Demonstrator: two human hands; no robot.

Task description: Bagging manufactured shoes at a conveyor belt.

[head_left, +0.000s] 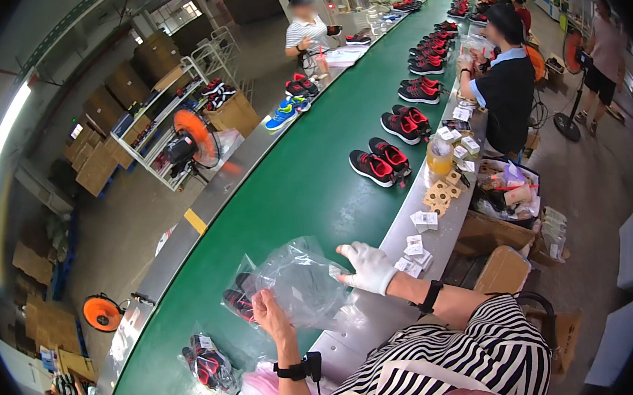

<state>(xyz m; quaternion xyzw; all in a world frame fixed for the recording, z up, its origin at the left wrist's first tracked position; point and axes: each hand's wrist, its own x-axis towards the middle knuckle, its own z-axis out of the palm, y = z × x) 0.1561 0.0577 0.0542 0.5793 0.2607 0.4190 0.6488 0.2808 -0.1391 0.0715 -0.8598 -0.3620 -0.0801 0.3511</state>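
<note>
My bare left hand (271,316) is closed on a clear plastic bag (305,285) over the green conveyor belt (272,201). A pair of black and red sneakers (241,298) lies inside the bag, at its left end, partly behind my fingers. My right hand (368,267), in a white glove, is at the bag's right edge. Its thumb and forefinger stand apart, beside a small white sticker (336,272) on the plastic. Whether the fingertips touch the bag is hard to tell. Nearer me, bagged sneakers (207,361) rest on the belt at the left.
Several unbagged pairs of sneakers (381,163) line the belt ahead. White tags (415,247), round-hole cards (440,196) and a cup of yellow liquid (439,158) sit on the right ledge. Co-workers (506,79) stand along both sides. An orange fan (195,138) stands left.
</note>
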